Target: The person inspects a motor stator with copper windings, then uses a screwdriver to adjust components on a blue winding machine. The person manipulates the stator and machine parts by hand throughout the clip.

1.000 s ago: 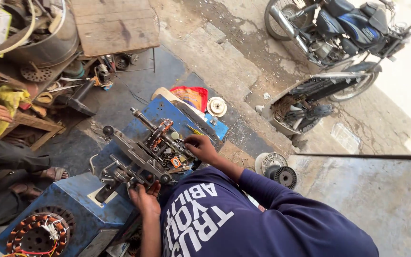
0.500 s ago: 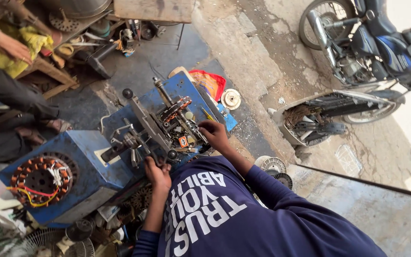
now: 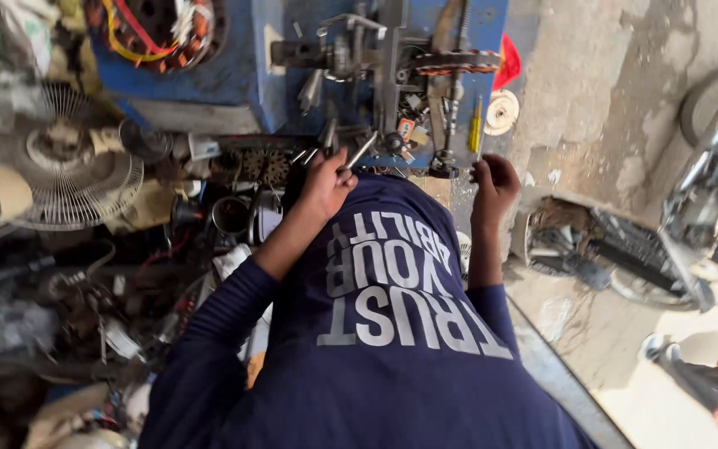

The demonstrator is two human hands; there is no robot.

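Blue metal forms the desk [image 3: 251, 71] at the far edge of the head view, and a winding machine [image 3: 392, 62] of rods, gears and a chain sprocket is mounted on it. Much is blurred: the clutter of parts at the left, the fan guard [image 3: 51, 170] and the motorcycle [image 3: 708, 208] at the right are smeared, and the far part of the machine is cut off by the frame's top edge. The person's torso, in a dark blue shirt, fills the near middle and hides whatever lies beneath it.

Both arms are stretched forward from the shoulders, sleeves pushed up to the elbows. The left hand [image 3: 326, 183] is closed in a fist around a thin metal rod [image 3: 361, 151] that points up and to the right, toward the near edge of the machine. The right hand [image 3: 494, 179] is loosely curled just beside the near right corner of the desk, below a yellow-handled screwdriver [image 3: 475, 125]; whether anything is gripped in it cannot be told, since the fingers are turned away.
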